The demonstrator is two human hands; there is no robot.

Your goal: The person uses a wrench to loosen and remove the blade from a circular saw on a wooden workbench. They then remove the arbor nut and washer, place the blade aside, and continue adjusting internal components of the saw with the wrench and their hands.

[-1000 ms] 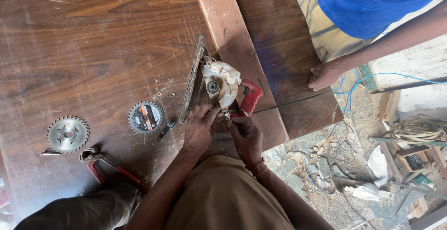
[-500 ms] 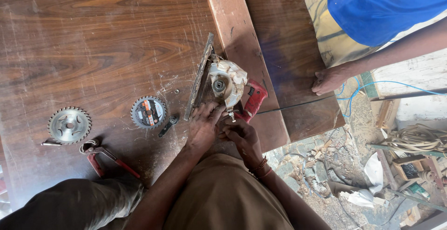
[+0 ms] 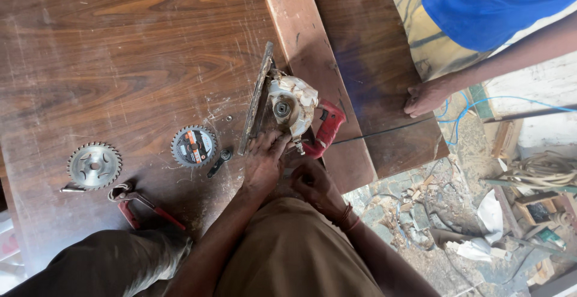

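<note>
Beneath both hands, stretching well past them away from the wearer: a broad dark wooden tabletop, scratched and dusted with sawdust. Beyond the right hand, a paler reddish plank running away along the tabletop's edge, with a darker board on its far side. On that board's outer edge, well apart from the wearer's hands, another person's hand, resting flat below a blue shirt.

Directly beyond the left hand, touching its fingertips: a circular saw, tipped on its side, whitish worn body with the bare spindle facing up, flat base plate standing on edge on the left hand's side, red handle toward the right hand. Left hand palm down, fingers curled against the saw's near edge; a full grasp cannot be told. Right hand just beside the left, nearer the wearer and below the red handle, fingers bent inward; whether anything is pinched in them cannot be told.

Left of the left hand, near it, a toothed saw blade with an orange label; between blade and hand, a small dark wrench. Farther left, well apart, a bare grey saw blade. Nearer the wearer from there, red-handled pliers.
</note>
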